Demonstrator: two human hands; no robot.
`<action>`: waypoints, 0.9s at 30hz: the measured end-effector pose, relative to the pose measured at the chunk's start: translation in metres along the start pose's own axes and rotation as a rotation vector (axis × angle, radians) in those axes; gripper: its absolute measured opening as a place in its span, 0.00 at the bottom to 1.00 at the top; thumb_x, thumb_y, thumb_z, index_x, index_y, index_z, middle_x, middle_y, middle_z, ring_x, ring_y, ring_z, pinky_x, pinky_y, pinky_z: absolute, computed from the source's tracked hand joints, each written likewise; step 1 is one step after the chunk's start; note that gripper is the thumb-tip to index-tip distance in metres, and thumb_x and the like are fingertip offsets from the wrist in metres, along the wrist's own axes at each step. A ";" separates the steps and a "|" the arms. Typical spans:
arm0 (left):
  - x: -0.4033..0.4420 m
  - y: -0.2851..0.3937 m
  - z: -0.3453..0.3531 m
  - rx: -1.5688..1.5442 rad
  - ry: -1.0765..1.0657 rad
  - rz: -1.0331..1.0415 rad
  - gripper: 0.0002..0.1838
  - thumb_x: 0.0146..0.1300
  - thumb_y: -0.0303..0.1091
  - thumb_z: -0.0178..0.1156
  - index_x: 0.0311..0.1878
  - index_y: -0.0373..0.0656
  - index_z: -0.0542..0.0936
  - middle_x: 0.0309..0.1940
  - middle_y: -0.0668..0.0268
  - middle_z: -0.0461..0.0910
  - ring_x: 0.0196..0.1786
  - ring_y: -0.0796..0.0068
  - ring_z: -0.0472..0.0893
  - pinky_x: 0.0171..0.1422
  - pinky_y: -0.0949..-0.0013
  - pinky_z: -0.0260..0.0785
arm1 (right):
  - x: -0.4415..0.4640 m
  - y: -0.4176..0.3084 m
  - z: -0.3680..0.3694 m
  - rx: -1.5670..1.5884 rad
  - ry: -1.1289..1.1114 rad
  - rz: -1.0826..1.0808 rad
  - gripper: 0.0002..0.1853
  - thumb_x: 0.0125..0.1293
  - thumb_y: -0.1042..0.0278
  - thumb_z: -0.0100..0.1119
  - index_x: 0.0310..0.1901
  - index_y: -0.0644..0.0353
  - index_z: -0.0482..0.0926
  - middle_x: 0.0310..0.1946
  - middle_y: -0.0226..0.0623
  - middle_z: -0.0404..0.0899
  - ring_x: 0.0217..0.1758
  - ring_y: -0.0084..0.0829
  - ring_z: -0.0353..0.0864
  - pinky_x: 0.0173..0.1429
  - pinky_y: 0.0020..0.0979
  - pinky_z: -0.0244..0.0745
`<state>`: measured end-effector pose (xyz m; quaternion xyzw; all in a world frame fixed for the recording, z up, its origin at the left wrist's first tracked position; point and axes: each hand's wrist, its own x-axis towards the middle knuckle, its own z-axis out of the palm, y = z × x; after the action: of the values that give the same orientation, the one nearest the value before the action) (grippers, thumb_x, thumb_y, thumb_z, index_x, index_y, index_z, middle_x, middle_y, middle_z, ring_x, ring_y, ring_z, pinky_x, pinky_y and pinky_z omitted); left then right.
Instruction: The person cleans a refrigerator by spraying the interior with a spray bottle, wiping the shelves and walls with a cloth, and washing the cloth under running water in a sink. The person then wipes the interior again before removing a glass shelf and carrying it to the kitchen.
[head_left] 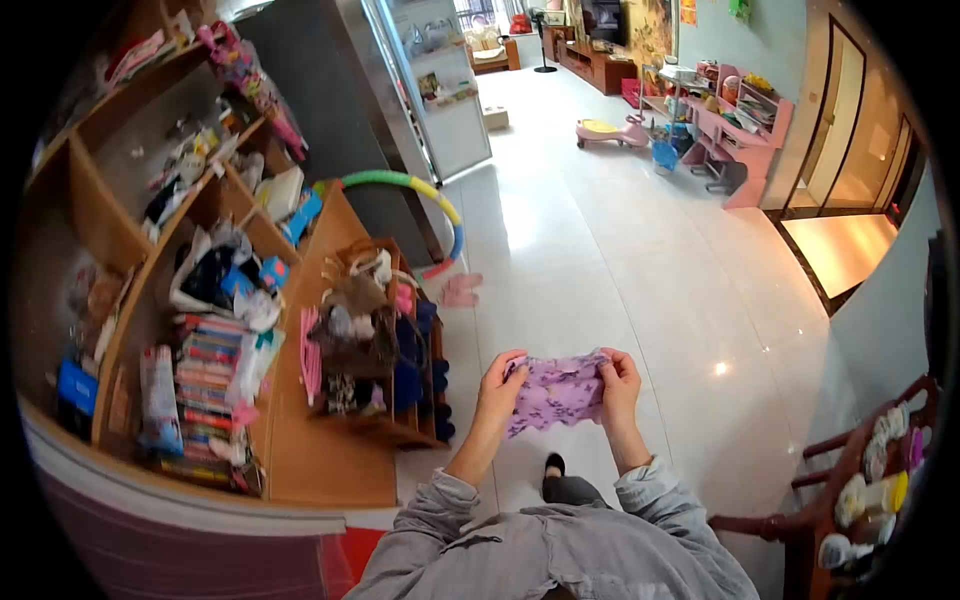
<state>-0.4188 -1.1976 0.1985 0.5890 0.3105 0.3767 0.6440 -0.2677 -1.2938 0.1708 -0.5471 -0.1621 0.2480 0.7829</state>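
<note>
Head cam: we've got the cloth [560,390], purple w/ dark print, stretched btwn both hands, in front of us & above the floor [560,280]. Our L hand [497,387] pinches its L edge, R hand [620,385] its R edge. Shelf [330,465] w/ books [212,385] on L, slippers [461,290] nr hoop [440,202], chair [752,525] w/ misc. stuff on R, pink desk [742,150] further off.

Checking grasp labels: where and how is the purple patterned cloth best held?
Probably pinched near its upper corners, one hand from each side: the purple cloth is spread between the left hand and right hand, its wavy lower edge hanging free, so opposing grips should hold it spread.
</note>
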 end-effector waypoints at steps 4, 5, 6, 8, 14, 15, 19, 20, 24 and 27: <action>0.123 0.018 -0.017 -0.015 0.048 -0.031 0.19 0.61 0.25 0.52 0.57 0.42 0.70 0.40 0.70 0.74 0.39 0.85 0.71 0.43 0.81 0.64 | 0.125 -0.005 0.073 -0.043 -0.139 -0.024 0.08 0.60 0.76 0.50 0.41 0.65 0.75 0.30 0.28 0.75 0.33 0.16 0.70 0.38 0.19 0.66; 0.147 0.025 -0.020 -0.155 0.045 -0.042 0.20 0.61 0.24 0.51 0.58 0.43 0.70 0.41 0.70 0.74 0.40 0.85 0.72 0.45 0.80 0.65 | 0.153 -0.006 0.090 -0.050 -0.176 -0.031 0.08 0.60 0.76 0.50 0.41 0.65 0.75 0.31 0.28 0.75 0.33 0.16 0.71 0.38 0.19 0.67; 0.171 0.037 -0.022 -0.297 0.041 -0.045 0.21 0.61 0.23 0.50 0.59 0.44 0.69 0.42 0.69 0.74 0.41 0.84 0.72 0.46 0.80 0.65 | 0.182 -0.007 0.108 -0.056 -0.213 -0.045 0.08 0.61 0.75 0.50 0.41 0.65 0.74 0.31 0.28 0.75 0.33 0.16 0.71 0.38 0.19 0.67; 0.219 0.059 -0.024 -0.486 0.024 -0.050 0.24 0.61 0.19 0.46 0.61 0.46 0.69 0.49 0.68 0.73 0.46 0.81 0.74 0.51 0.78 0.67 | 0.234 -0.011 0.144 -0.049 -0.263 -0.065 0.08 0.61 0.76 0.51 0.42 0.64 0.74 0.28 0.25 0.73 0.30 0.15 0.69 0.34 0.18 0.65; 0.392 0.026 -0.061 -0.495 0.059 -0.085 0.18 0.57 0.16 0.46 0.49 0.39 0.77 0.47 0.66 0.76 0.46 0.77 0.75 0.53 0.75 0.67 | 0.383 0.022 0.224 -0.026 -0.327 -0.069 0.06 0.58 0.79 0.52 0.37 0.62 0.71 0.24 0.23 0.69 0.26 0.13 0.64 0.30 0.17 0.61; 0.422 0.022 -0.065 -0.498 0.066 -0.095 0.17 0.57 0.16 0.46 0.47 0.38 0.78 0.45 0.66 0.77 0.45 0.76 0.75 0.52 0.75 0.67 | 0.408 0.027 0.237 -0.052 -0.312 -0.075 0.05 0.58 0.80 0.52 0.36 0.62 0.71 0.23 0.23 0.68 0.26 0.13 0.64 0.30 0.17 0.61; 0.567 0.002 -0.075 -0.480 -0.019 -0.130 0.13 0.56 0.17 0.48 0.40 0.36 0.80 0.38 0.65 0.79 0.41 0.78 0.75 0.49 0.78 0.66 | 0.539 0.076 0.274 -0.216 -0.296 -0.085 0.06 0.56 0.79 0.55 0.31 0.60 0.68 0.24 0.24 0.70 0.26 0.14 0.67 0.29 0.17 0.62; 0.601 0.001 -0.073 -0.447 -0.042 -0.150 0.12 0.56 0.17 0.48 0.40 0.36 0.80 0.37 0.65 0.79 0.40 0.78 0.75 0.48 0.78 0.66 | 0.564 0.074 0.281 -0.213 -0.303 -0.071 0.06 0.55 0.79 0.55 0.31 0.59 0.68 0.24 0.24 0.70 0.26 0.14 0.67 0.29 0.17 0.63; 0.702 0.046 -0.049 -0.083 -0.088 -0.133 0.13 0.52 0.19 0.52 0.41 0.37 0.80 0.32 0.70 0.77 0.31 0.85 0.70 0.35 0.83 0.63 | 0.654 0.054 0.309 -0.196 -0.264 -0.094 0.06 0.55 0.79 0.55 0.32 0.59 0.69 0.24 0.24 0.70 0.27 0.14 0.67 0.31 0.17 0.63; 0.771 0.065 -0.030 0.029 -0.095 -0.174 0.17 0.50 0.18 0.51 0.43 0.39 0.80 0.29 0.73 0.74 0.27 0.88 0.67 0.30 0.84 0.60 | 0.731 0.060 0.326 -0.249 -0.233 -0.121 0.05 0.56 0.79 0.53 0.31 0.59 0.69 0.25 0.25 0.70 0.28 0.14 0.67 0.32 0.17 0.63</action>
<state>-0.0483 -0.5242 0.2937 0.5862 0.3348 0.2863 0.6799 0.1509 -0.6103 0.2152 -0.5966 -0.3135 0.2402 0.6986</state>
